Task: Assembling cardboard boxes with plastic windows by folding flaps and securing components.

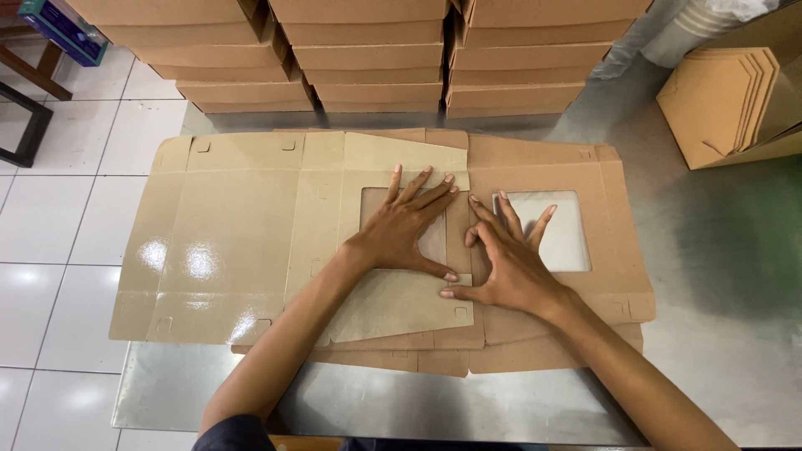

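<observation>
We press L hand [409, 225] & R hand [510, 263], fingers spread flat, gripping nothing, onto folded cardboard flap [401, 292] w/ window.

Box stacks [368, 58] behind; bare steel table [718, 276] rightward.

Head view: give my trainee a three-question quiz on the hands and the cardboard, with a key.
1. True or false: both hands press flat on the unfolded cardboard box blank.
2. Which hand lies partly over a clear window panel? A) left hand B) right hand C) neither
3. What stands in stacks at the far edge of the metal table?

Key:
1. True; both palms are down with fingers spread.
2. B; its fingers reach the right window's edge.
3. Folded cardboard boxes, in three stacks.
</observation>
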